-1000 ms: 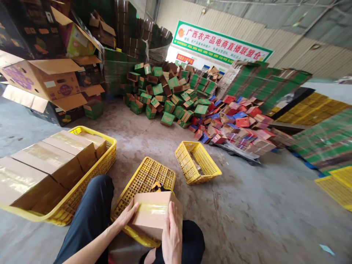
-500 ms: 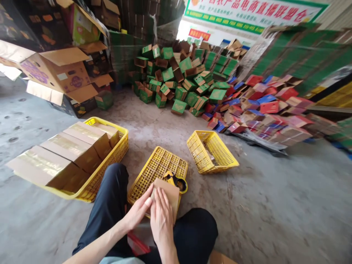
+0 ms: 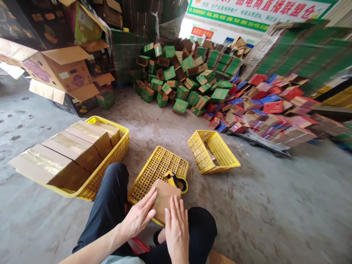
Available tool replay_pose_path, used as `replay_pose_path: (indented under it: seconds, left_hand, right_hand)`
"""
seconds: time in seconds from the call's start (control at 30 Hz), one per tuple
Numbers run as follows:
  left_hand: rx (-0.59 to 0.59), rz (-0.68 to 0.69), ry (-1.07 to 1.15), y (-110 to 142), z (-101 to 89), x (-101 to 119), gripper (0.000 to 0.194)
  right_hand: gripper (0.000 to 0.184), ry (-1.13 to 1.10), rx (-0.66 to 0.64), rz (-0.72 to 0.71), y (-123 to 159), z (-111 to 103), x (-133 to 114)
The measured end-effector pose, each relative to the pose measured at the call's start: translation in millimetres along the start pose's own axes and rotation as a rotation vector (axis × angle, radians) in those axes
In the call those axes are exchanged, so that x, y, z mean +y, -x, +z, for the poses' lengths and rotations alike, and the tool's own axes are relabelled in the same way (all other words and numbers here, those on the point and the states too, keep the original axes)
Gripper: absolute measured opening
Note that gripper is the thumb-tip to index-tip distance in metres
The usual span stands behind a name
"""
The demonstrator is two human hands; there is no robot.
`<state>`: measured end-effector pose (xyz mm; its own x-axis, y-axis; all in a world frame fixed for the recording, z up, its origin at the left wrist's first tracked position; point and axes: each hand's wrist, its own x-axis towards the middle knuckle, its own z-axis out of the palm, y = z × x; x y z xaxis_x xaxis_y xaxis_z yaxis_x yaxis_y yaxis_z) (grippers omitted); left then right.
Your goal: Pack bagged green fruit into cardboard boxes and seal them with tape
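Observation:
A small brown cardboard box (image 3: 165,196) rests on an upturned yellow plastic crate (image 3: 154,170) between my knees. My left hand (image 3: 139,212) lies along the box's left side, fingers stretched out. On its right side is my right hand (image 3: 176,223), its fingers extended flat against the cardboard. Neither hand is wrapped round anything. Just beyond the box, a yellow and black tape dispenser (image 3: 176,181) lies on the crate.
To the left, a yellow crate (image 3: 95,179) holds several taped cardboard boxes (image 3: 74,146). A smaller yellow basket (image 3: 213,152) stands to the right. Heaps of green boxes (image 3: 181,91) and red and blue boxes (image 3: 271,106) lie behind. Large open cartons (image 3: 60,69) are stacked back left.
My hands have moved apart: the right has slid to the box's right side, uncovering its top. The left stays near the left edge. The view has shifted slightly.

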<state>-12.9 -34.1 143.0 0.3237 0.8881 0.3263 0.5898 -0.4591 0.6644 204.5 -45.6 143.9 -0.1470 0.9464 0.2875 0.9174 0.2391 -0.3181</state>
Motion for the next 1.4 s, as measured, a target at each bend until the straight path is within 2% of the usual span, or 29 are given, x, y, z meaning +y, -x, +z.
replay_pose_path:
  seconds: [0.1,0.23,0.37,0.57,0.73,0.87,1.0,1.07,1.13,1.23,1.33,1.4]
  left_hand:
    - [-0.003,-0.009,-0.020,2,2.4,2,0.067]
    - [0.003,0.020,-0.090,0,1.9,-1,0.070]
    - [0.007,0.071,-0.169,-16,2.0,-4,0.072]
    - [0.024,0.054,-0.207,-40,12.1,0,0.074]
    - [-0.010,0.075,-0.192,-30,9.5,3,0.076]
    - [-0.131,0.147,-0.198,-20,-1.9,10,0.073]
    - [-0.231,0.189,-0.200,-14,-11.3,11,0.068]
    - [-0.207,0.174,-0.178,-12,-11.4,7,0.070]
    - [-0.157,0.156,-0.138,-11,-7.7,4,0.074]
    - [-0.087,0.128,-0.083,-12,1.3,2,0.077]
    - [-0.035,0.108,-0.079,-13,5.9,0,0.076]
    - [-0.011,0.092,-0.102,-13,4.5,-3,0.075]
  right_hand:
    - [0.062,-0.040,0.006,0.064,9,-6,14]
    - [0.061,-0.163,0.026,0.110,9,-6,12]
    - [0.059,-0.207,0.045,0.096,4,-2,5]
    - [0.060,-0.177,0.070,0.112,10,3,7]
    - [0.060,-0.185,0.088,0.123,11,10,2]
    - [0.065,-0.264,0.076,0.142,2,17,3]
    - [0.067,-0.382,-0.041,0.282,-3,16,20]
    - [0.068,-0.418,-0.086,0.381,-3,11,26]
    - [0.070,-0.411,-0.059,0.444,-4,5,25]
    - [0.067,-0.340,-0.009,0.373,-10,-3,6]
    - [0.059,-0.237,-0.120,0.181,-17,-5,-17]
    - [0.058,-0.154,-0.168,0.118,-20,-5,-24]
